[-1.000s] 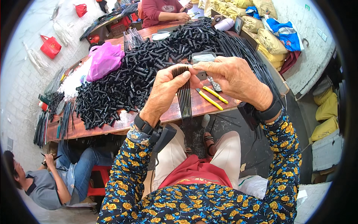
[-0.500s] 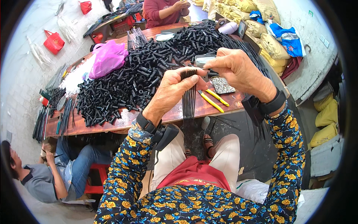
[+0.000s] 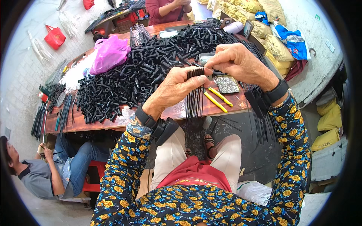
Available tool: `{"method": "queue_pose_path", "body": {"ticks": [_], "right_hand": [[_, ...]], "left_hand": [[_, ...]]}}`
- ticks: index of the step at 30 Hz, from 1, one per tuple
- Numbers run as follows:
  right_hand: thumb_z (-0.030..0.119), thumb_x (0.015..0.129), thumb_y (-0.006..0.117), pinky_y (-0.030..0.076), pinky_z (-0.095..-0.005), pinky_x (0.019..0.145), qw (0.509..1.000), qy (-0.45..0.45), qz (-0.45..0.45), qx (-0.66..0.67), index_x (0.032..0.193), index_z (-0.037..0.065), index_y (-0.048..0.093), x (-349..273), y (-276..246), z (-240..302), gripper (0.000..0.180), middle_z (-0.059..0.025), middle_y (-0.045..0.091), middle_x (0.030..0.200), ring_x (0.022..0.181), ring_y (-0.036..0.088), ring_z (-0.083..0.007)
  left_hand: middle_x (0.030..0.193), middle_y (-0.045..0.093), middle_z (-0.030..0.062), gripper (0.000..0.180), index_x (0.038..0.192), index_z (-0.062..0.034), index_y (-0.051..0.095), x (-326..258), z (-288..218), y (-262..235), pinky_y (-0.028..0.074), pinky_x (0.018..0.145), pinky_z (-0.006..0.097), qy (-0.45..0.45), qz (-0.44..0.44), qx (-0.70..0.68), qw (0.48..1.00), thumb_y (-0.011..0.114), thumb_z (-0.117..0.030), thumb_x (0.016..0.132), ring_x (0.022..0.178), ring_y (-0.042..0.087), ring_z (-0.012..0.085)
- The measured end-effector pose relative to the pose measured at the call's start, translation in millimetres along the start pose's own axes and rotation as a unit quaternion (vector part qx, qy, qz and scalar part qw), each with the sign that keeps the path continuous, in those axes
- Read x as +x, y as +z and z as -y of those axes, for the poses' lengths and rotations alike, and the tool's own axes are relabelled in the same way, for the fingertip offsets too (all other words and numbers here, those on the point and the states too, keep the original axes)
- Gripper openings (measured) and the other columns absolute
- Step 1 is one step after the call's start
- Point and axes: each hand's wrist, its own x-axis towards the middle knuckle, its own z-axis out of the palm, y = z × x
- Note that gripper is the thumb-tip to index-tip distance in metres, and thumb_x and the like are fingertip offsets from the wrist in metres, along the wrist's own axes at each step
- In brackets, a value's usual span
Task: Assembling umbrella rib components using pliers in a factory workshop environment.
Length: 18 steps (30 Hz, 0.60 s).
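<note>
My left hand (image 3: 177, 88) grips a bundle of thin black rods (image 3: 195, 98) near its top, and the rods hang down past the table's front edge. My right hand (image 3: 239, 64) pinches at the upper ends of that bundle with thumb and fingertips. Just behind both hands lies a big heap of short black tubes (image 3: 151, 71) on the wooden table (image 3: 177, 111). Yellow-handled pliers (image 3: 217, 98) rest on the table under my right hand, next to a small tray of tiny metal parts (image 3: 227, 83).
A purple plastic bag (image 3: 109, 54) sits on the heap's left. A person in a grey shirt (image 3: 41, 177) sits low at the left, another person in red (image 3: 166, 9) across the table. Yellow sacks (image 3: 260, 22) pile at the far right; more black rods (image 3: 39, 120) hang at the table's left end.
Both hands with the rod bundle have stayed together over the table's front edge, and the view has tilted slightly. My right fingers keep working at the bundle's top.
</note>
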Motion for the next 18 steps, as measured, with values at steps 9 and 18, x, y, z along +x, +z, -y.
{"method": "queue_pose_path", "body": {"ticks": [9,18], "right_hand": [[-0.001,0.074,0.062,0.043,-0.0328,0.058,0.995,-0.036,-0.05,-0.074,0.087,0.003,0.072,5.1,10.2,-4.3,0.017,-0.0108,0.061,0.066,0.063,0.056,-0.0224],[0.0,0.074,0.057,0.051,-0.036,0.057,0.984,0.077,-0.147,0.071,0.095,-0.002,0.066,12.0,37.4,8.3,0.023,-0.0153,0.064,0.065,0.058,0.064,-0.0267]], "left_hand": [[0.095,0.07,0.0052,0.031,0.119,0.003,0.063,2.8,4.5,-8.0,0.051,0.083,0.025,-0.002,-0.001,0.052,0.999,0.055,-0.018,0.098,0.089,0.062,0.0095],[0.093,0.07,0.007,0.021,0.106,0.0016,0.067,0.2,15.7,5.5,0.054,0.081,0.028,-0.036,-0.049,-0.075,0.995,0.058,-0.013,0.095,0.086,0.067,0.013]]}}
